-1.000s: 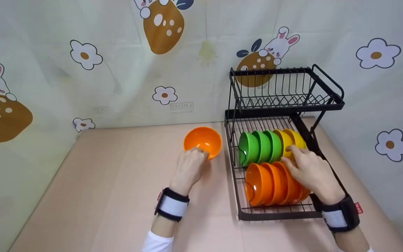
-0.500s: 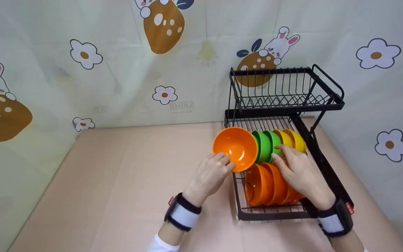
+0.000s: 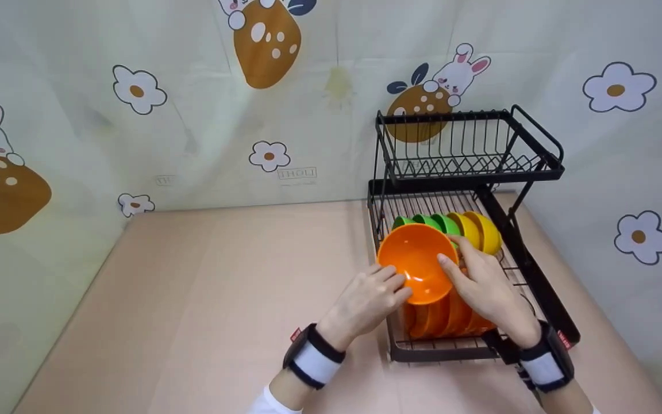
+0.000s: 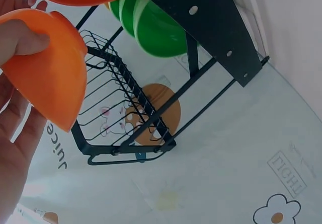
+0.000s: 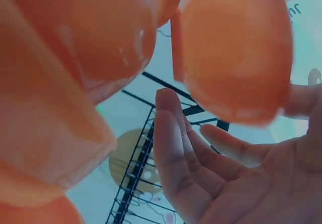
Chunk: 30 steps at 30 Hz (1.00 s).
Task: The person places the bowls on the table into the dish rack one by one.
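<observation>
An orange bowl (image 3: pixel 414 253) is held tilted over the front left of the dish rack, its inside facing the head camera. My left hand (image 3: pixel 368 299) grips its lower left rim; in the left wrist view that thumb (image 4: pixel 30 40) presses on the bowl. At the opposite rim is my right hand (image 3: pixel 489 282), its thumb reaching over the inside and its fingers extended behind. The right wrist view has those fingers (image 5: pixel 168 133) fairly straight beside the bowl's outer wall (image 5: pixel 236 53). Below, a row of orange bowls (image 3: pixel 451 319) stands on edge, partly hidden.
The black two-tier dish rack (image 3: pixel 451 353) stands at the right of the table (image 3: pixel 222 287). Behind the held bowl are green bowls (image 3: pixel 426 219) and yellow bowls (image 3: pixel 487 233) on edge. The upper tier (image 3: pixel 474 172) overhangs the back; a patterned curtain (image 3: pixel 193 115) is behind.
The left hand has brought the orange bowl from the table rightward, over the rack. The right hand has moved slightly left, from the yellow bowls to the held bowl's rim.
</observation>
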Motion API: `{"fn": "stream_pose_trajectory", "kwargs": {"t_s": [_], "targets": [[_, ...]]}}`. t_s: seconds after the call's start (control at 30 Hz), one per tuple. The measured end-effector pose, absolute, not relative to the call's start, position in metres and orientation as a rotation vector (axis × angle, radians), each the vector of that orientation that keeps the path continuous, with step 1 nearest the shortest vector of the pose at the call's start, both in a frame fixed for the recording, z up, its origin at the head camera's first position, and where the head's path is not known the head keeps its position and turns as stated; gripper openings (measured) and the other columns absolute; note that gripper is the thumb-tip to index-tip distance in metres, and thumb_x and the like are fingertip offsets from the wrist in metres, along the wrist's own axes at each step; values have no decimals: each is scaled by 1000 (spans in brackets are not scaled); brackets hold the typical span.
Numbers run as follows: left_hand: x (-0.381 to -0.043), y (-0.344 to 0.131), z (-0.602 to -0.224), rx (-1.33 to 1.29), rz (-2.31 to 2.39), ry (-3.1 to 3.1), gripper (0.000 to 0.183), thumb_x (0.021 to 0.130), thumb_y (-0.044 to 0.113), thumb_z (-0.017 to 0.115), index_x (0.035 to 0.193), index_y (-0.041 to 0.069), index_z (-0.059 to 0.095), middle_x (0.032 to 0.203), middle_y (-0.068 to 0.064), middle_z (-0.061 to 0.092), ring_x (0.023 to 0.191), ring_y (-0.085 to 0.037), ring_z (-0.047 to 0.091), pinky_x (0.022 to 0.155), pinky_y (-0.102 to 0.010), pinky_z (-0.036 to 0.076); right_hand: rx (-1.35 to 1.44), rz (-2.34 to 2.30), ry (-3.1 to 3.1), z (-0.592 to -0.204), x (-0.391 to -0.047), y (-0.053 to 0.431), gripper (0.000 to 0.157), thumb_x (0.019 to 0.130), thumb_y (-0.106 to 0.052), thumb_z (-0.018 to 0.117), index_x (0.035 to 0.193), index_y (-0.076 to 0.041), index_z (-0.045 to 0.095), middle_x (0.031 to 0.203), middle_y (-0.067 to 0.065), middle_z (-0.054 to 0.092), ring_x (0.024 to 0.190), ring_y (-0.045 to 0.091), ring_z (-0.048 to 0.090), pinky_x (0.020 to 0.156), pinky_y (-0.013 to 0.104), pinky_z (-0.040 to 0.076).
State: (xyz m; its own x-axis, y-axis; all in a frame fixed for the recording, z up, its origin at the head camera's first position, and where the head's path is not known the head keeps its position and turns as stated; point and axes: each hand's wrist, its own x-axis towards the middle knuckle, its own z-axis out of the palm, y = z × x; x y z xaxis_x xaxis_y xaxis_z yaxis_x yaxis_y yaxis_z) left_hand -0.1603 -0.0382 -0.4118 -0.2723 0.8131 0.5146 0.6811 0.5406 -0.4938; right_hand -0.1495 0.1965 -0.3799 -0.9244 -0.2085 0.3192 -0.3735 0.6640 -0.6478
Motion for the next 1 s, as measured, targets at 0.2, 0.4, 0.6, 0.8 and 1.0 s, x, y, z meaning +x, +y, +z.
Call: {"fn": "stream_pose_trajectory", "kwargs": {"t_s": [0.2,0.4,0.6,0.8,1.0], "targets": [[-159,-34,-413,-1242,178,-1954,7,95,25,85,98,24,79,96,11,78,93,-8,70,85,-16,55,515,1273,-2593,-381,-150,197,46,109,-9,62,149,10,51,107,20,76,80,26,75,66,26,60],[-157,-31,-415,-1247,132,-1939,7,95,23,86,97,23,79,94,10,77,92,-8,69,84,-16,55,488,1382,-2583,-380,-149,197,45,110,-8,60,150,8,51,118,23,74,85,25,73,68,24,60],[-156,-25,-416,-1224,113,-1910,11,93,24,87,97,23,77,96,11,78,92,-8,69,86,-18,55,480,1435,-2550,-379,-148,197,39,110,-6,55,147,5,53,128,27,70,97,33,73,68,25,60],[-157,-23,-418,-1186,98,-1899,21,87,18,89,100,21,73,98,9,76,93,-10,66,83,-20,51,437,1349,-2553,-376,-148,202,37,109,-4,53,145,4,55,127,28,71,98,38,73,68,25,59],[-156,-23,-420,-1096,85,-2053,20,97,32,83,101,17,70,93,7,75,84,-9,67,74,-16,53,381,1215,-2571,-371,-150,213,38,108,-4,54,145,5,57,135,32,66,113,48,69,90,60,63]]}}
